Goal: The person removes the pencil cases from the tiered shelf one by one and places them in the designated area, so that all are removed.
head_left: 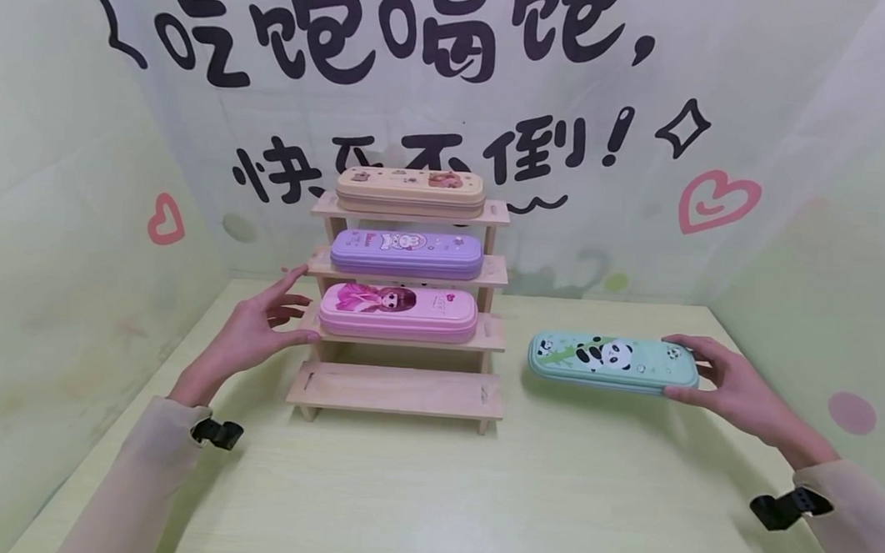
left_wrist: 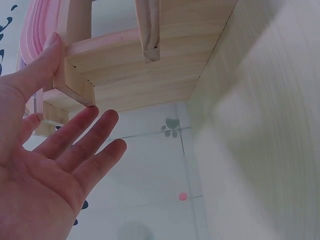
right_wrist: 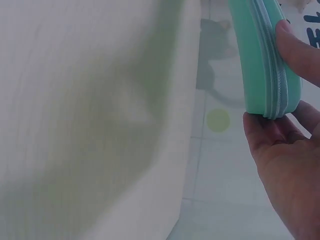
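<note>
My right hand grips the right end of a mint-green pencil case with a panda picture, thumb in front and fingers behind. The case is held above the table, right of a stepped wooden rack. In the right wrist view, its zipper side shows. At the rack's left side, my left hand touches the shelf ends with thumb and index finger; the other fingers are loosely extended. Cream, purple and pink pencil cases lie on the upper three shelves; the lowest shelf is bare.
A pale wood-grain table lies under the rack. Behind it hangs a whitish backdrop with large dark lettering, and light green walls flank both sides. Each sleeve carries a black wrist device.
</note>
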Motion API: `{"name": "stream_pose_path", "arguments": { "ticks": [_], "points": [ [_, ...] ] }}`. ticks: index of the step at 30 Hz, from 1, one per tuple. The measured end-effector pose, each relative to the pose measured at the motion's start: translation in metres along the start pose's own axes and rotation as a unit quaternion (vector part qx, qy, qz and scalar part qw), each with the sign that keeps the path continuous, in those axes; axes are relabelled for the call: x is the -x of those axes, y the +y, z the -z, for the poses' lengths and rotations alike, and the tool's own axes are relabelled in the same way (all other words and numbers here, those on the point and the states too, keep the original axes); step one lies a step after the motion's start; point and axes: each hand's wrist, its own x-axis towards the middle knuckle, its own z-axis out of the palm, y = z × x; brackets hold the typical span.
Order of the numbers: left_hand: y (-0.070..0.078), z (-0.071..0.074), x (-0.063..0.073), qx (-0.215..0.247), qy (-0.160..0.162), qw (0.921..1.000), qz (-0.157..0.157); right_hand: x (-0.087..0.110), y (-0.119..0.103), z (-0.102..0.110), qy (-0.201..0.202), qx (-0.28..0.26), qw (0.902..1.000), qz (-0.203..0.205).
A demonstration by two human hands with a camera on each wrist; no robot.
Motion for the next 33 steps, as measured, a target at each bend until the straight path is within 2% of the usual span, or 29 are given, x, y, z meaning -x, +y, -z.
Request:
{"name": "stream_pose_path", "arguments": {
  "ticks": [7, 13, 28, 33],
  "points": [
    [-0.001, -0.001, 0.000, 0.003, -0.002, 1.0000, 0.002, -0.014, 0.016, 0.008, -0.017, 0.004, 0.9979, -0.063],
    [0.000, 0.000, 0.000, -0.001, -0.001, 1.0000, 0.002, -0.025, 0.026, 0.011, -0.032, 0.009, 0.9948, -0.096],
    [0.000, 0.000, -0.001, -0.002, -0.006, 1.0000, 0.005, -0.044, 0.045, 0.008, -0.045, -0.010, 0.9887, -0.143],
    [0.001, 0.000, -0.001, -0.003, -0.003, 1.0000, 0.006, -0.050, 0.054, 0.009, -0.044, -0.019, 0.9886, -0.143]
  ]
}}
